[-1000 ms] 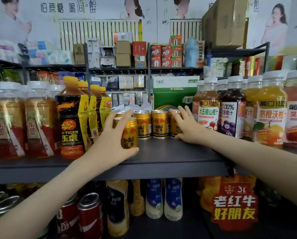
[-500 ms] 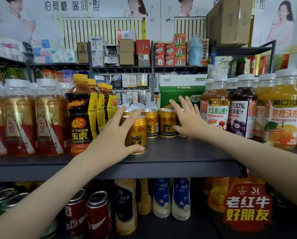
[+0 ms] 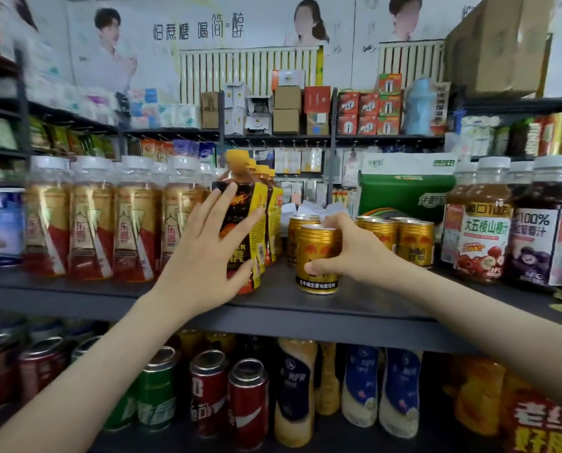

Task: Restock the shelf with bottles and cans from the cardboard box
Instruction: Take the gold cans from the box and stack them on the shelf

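Gold metal drinks can with a red emblem (image 3: 317, 256) stands upright near the front of the dark grey shelf board (image 3: 305, 305), held by the right hand (image 3: 354, 253). That hand comes in from the right. Its fingers curl over the can's top rim and down its right side, and its thumb (image 3: 309, 266) presses low on the front of the can, just above the white band of print. A second gold can (image 3: 297, 223) stands just behind it to the left, and a row of the same gold cans (image 3: 415, 238) stands behind the hand to the right.

The left hand (image 3: 204, 256) is spread wide with straight fingers and holds nothing. It lies in front of the black-and-yellow labelled plastic bottle with a yellow cap (image 3: 240, 237), which stands just left of the held can. The index fingertip is at the bottle's shoulder and the thumb lies across its label. Whether the palm touches the bottle cannot be told.

Clear bottles with white caps and gold-and-red labels (image 3: 91, 223) fill the shelf to the left. Dark and orange juice bottles with white caps (image 3: 482, 230) stand to the right. Red cans (image 3: 248, 403) and a green can (image 3: 157, 397) stand on the shelf below.
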